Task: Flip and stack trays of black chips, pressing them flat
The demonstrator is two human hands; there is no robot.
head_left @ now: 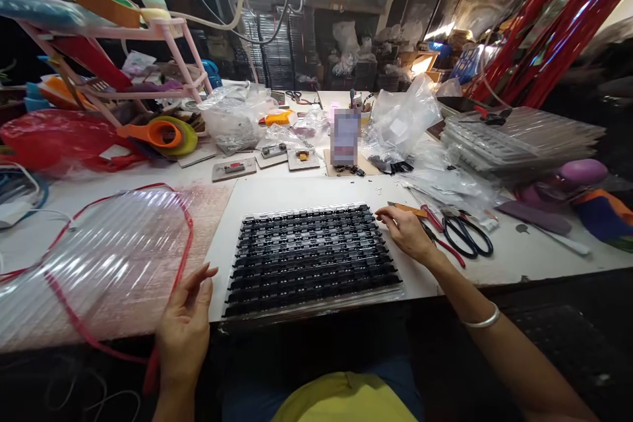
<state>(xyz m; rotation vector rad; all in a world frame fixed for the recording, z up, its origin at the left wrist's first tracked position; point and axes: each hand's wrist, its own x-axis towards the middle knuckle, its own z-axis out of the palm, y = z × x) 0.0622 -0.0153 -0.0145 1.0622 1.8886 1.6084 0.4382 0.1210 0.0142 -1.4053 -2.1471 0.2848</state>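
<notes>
A clear plastic tray point(395, 293) lies flat at the front edge of the white table, filled with rows of small black parts point(316, 257). My left hand point(186, 323) hovers just left of the tray's near corner, its fingers apart and holding nothing. At the tray's far right corner is my right hand point(406, 232); its fingers are bent loosely and apart, with nothing visible in them. A wooden-coloured tool point(410, 210) lies just behind that hand, beside a red-handled screwdriver point(431, 216).
Clear ribbed plastic with red tape point(123, 244) covers the left side. Scissors point(467, 236) and red pliers point(448, 249) lie at the right. Behind stand a phone point(345, 137), plastic bags point(403, 119), stacked clear trays point(519, 138) and a pink rack point(171, 46).
</notes>
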